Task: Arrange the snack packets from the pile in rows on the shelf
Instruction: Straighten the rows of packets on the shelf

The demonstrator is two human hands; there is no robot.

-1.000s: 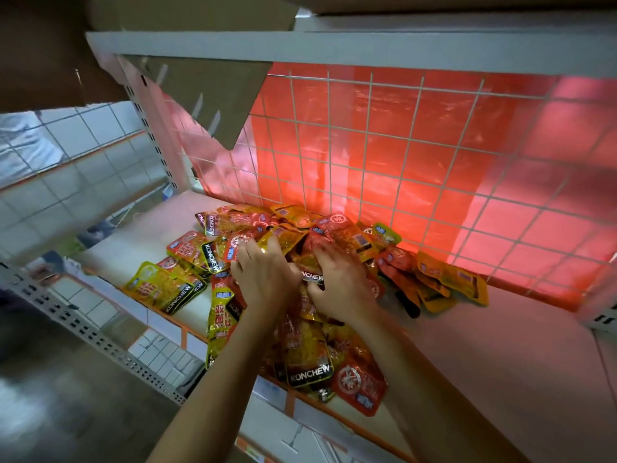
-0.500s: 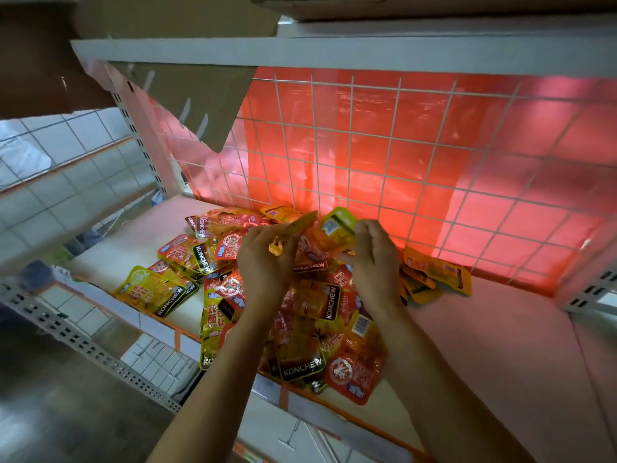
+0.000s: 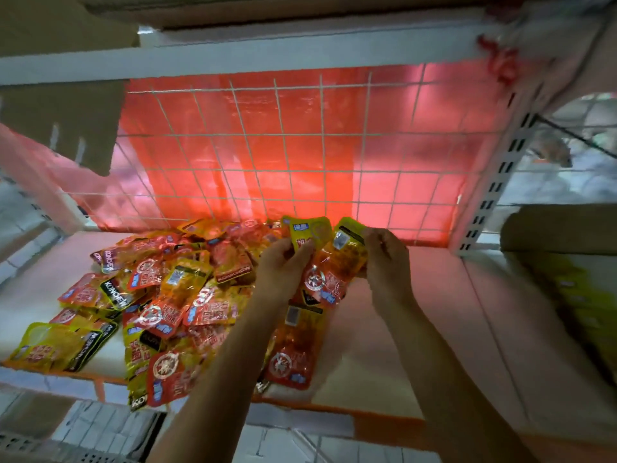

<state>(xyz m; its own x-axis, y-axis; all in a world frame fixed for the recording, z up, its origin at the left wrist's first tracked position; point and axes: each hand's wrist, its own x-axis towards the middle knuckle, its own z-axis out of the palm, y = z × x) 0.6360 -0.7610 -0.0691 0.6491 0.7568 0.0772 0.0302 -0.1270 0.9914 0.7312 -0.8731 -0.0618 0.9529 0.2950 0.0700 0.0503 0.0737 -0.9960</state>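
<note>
Bare left hand (image 3: 282,265), bare right hand (image 3: 387,259), slim left forearm (image 3: 227,362) and right forearm (image 3: 444,355) uncovered as far as the view reaches, outlines slightly blurred

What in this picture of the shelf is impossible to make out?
Head view only:
1. The count of held packets: they overlap, and the left hand and right hand cover parts of them.
2. The lower layers of the pile: buried under the top packets.
3. The fine print on the packets: too small and blurred.
4. The yellow items at the right: dim and blurred.
</note>
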